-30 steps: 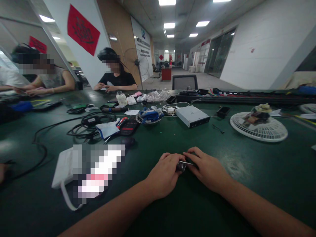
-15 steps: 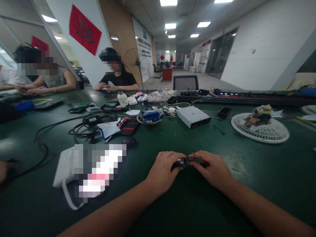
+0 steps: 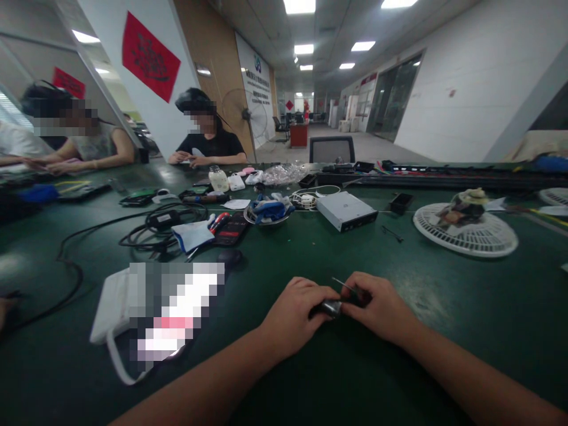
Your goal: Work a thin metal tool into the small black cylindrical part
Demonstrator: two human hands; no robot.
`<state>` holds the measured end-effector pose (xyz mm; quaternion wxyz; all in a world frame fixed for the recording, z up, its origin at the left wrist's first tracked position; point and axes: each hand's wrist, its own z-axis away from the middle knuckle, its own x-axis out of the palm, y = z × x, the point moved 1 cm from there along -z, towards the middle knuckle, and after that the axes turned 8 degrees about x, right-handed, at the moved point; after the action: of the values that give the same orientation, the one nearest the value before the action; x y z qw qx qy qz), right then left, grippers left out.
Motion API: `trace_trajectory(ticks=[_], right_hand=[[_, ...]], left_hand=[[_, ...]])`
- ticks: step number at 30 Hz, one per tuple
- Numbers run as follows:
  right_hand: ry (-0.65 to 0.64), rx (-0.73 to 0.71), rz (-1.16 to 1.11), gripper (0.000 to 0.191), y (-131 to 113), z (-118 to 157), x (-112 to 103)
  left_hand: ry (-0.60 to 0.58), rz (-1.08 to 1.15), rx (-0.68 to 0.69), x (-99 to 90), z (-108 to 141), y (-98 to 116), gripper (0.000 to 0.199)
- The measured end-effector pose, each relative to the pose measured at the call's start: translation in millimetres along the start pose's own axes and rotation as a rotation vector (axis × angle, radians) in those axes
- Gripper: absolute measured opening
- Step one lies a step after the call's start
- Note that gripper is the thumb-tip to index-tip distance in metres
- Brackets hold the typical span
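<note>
My left hand is closed around a small dark cylinder with a shiny end, which points toward my right hand. The cylinder's rear part is hidden under my fingers. My right hand keeps a thin metal-shafted tool in its curled fingers, the shaft sticking out up and to the left. Its thumb and fingertips also meet at the cylinder's end; whether they pinch a small part there I cannot make out. Both hands are just above the green table.
Ahead stand a grey disc drive, a bowl with blue cloth and a white fan grille. To the left lie a white box with a strap, a blurred bright screen, a dark mouse and black cables. Several people sit beyond.
My right fingertips have closed the small gap to the cylinder's end. The cylinder has dropped slightly, and the tool's shaft now shows further out to the left.
</note>
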<state>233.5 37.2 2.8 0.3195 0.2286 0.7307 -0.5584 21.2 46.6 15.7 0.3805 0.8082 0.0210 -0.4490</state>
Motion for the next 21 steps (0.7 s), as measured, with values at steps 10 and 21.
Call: trace_trajectory(ticks=[10,21], right_hand=[[0.069,0.041,-0.068,0.017,-1,0,-3],[0.046,-0.109,0.143,0.019,-3,5,2]], left_hand=[[0.349,0.042,-0.332,1.2,3,-11,0.025],[0.344,-0.062,-0.265,-0.6,4,-10,0.029]])
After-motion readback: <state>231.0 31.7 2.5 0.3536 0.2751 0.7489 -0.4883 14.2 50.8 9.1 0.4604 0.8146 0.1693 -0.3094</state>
